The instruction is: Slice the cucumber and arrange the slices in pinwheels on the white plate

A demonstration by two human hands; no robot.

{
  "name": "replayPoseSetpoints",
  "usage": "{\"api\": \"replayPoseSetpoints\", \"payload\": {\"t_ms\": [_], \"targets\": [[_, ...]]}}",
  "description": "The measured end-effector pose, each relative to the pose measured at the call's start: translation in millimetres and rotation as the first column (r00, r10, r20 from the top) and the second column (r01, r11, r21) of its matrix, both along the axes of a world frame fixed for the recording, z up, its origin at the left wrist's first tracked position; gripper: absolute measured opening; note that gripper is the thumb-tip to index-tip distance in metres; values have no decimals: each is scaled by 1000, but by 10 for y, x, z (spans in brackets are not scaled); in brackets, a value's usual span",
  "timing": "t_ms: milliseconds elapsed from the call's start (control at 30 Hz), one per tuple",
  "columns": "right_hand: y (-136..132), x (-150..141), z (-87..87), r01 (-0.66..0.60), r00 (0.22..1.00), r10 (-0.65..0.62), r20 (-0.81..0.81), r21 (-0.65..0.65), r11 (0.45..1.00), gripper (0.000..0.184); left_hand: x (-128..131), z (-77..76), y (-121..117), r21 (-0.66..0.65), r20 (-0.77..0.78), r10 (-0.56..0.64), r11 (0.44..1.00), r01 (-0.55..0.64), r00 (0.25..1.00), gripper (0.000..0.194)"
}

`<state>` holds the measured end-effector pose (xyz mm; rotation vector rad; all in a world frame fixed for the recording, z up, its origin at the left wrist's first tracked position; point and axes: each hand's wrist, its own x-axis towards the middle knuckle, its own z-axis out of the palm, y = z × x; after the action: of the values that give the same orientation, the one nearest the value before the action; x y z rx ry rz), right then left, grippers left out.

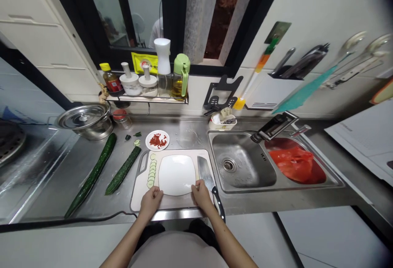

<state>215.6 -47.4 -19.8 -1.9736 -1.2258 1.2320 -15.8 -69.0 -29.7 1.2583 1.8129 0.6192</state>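
Note:
A white square plate point(177, 174) lies on the pale cutting board point(141, 196). My left hand point(151, 201) pinches its near left corner, and my right hand point(202, 195) grips the near right corner, thumbs and fingers closed at the rim. Left of the plate, a row of overlapping cucumber slices point(151, 172) runs along the board. On the right side lies a kitchen knife point(205, 172), its black handle reaching past the board's near edge beside my right wrist. A cut cucumber point(123, 170) and a longer whole cucumber point(92, 174) rest on the counter to the left.
Behind the board stands a small plate point(148, 140) of chopped red pieces, with cucumber scraps point(136, 142) beside it. A lidded steel pot point(98, 127) is at back left. The sink point(245, 184) is on the right, a red bag point(293, 163) in its second basin. Seasonings fill a shelf point(144, 97).

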Motion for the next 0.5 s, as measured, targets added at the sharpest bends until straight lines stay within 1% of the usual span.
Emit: {"api": "replayPoseSetpoints", "payload": {"t_ms": [100,167,333,400,500], "targets": [[21,12,65,-45,982,41,184,17,999,8,-17,56,-6,-23,-23,-17,1000,17,1000,24],[30,19,99,-69,965,63,255,15,998,8,-51,101,-19,-25,-60,-32,999,31,998,26],[45,20,130,-96,951,89,298,7,995,11,-229,193,-27,-16,-198,-47,999,45,979,27],[53,10,117,-115,945,113,307,-13,993,9,-313,205,-9,-30,-250,-61,998,56,966,26],[68,-5,86,-136,937,141,320,-40,990,10,-412,199,27,-64,-304,-73,996,56,950,25]]}}
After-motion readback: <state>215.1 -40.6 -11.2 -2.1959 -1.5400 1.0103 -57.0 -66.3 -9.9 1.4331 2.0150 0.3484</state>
